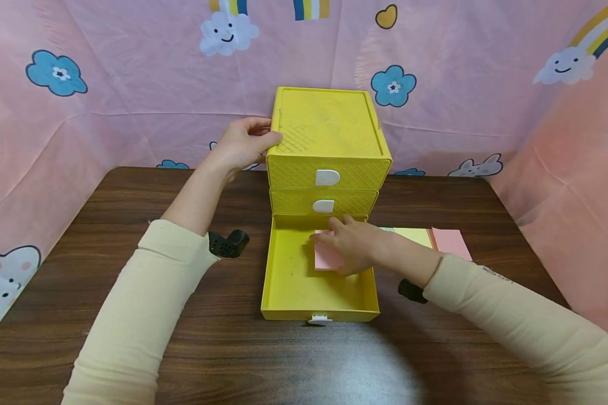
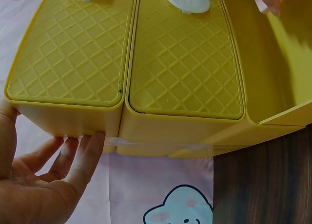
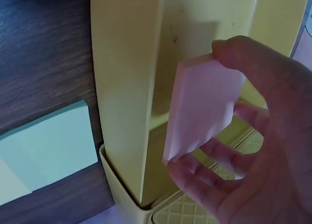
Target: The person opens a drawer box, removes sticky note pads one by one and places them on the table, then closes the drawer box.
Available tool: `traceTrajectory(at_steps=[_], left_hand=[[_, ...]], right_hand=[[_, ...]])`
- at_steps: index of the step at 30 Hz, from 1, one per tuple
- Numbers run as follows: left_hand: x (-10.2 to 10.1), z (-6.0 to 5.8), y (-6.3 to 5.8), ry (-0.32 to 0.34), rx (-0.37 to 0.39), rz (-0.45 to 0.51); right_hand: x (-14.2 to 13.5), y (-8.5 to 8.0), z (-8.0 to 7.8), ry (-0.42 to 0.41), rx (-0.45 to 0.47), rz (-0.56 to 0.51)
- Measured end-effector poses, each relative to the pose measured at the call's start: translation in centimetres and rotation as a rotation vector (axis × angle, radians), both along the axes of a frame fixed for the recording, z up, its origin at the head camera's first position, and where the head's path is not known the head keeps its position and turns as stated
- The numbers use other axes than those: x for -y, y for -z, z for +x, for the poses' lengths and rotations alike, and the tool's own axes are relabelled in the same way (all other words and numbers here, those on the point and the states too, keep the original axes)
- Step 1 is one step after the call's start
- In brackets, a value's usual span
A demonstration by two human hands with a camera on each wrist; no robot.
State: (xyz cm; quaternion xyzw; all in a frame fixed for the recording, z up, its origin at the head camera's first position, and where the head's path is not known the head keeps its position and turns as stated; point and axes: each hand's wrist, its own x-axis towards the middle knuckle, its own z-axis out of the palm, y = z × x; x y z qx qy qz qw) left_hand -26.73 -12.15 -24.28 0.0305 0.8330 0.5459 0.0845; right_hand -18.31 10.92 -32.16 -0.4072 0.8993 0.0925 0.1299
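Observation:
A yellow three-tier drawer unit (image 1: 329, 121) stands at the back of the table. Its top and middle drawers are closed, while the bottom drawer (image 1: 296, 292) is pulled out toward me. My left hand (image 1: 243, 145) grips the unit's upper left edge, thumb on the top and fingertips against the side wall, as the left wrist view shows. Over the bottom drawer, my right hand (image 1: 353, 244) holds a pink sticky note pad (image 3: 202, 104) between thumb and fingers. The pad is tilted in the right wrist view; whether it touches the drawer floor I cannot tell.
Right of the drawer, on the dark wooden table (image 1: 208, 349), lie a green pad (image 3: 58, 146), a pale yellow pad (image 1: 415, 236) and another pink pad (image 1: 453, 244), partly behind my right forearm. A pink patterned cloth (image 1: 147, 84) hangs behind and beside the table.

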Motion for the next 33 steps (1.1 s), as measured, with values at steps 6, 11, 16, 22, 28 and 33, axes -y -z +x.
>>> traceTrajectory(at_steps=[6,11,16,22,28,33], left_hand=[[-0.1,-0.1,0.0,-0.008,0.007,0.034],[-0.1,-0.1,0.0,-0.005,0.008,0.053],[-0.1,-0.1,0.0,-0.002,0.008,0.045],[-0.1,0.0,0.0,-0.001,0.014,0.052],[-0.1,0.0,0.0,-0.001,0.009,0.051],[0.0,0.0,0.0,-0.002,0.011,0.017]], right_hand=[[-0.7,-0.6,0.2,-0.026,-0.045,0.007],[-1.1,-1.2,0.2,-0.043,-0.064,0.009],[-1.7,-1.8,0.2,-0.072,-0.085,-0.009],[-2.4,-3.0,0.3,-0.063,-0.074,-0.022],[-3.1,-3.6,0.5,-0.047,-0.068,-0.014],[-3.8,-3.7,0.5,-0.050,-0.079,-0.034]])
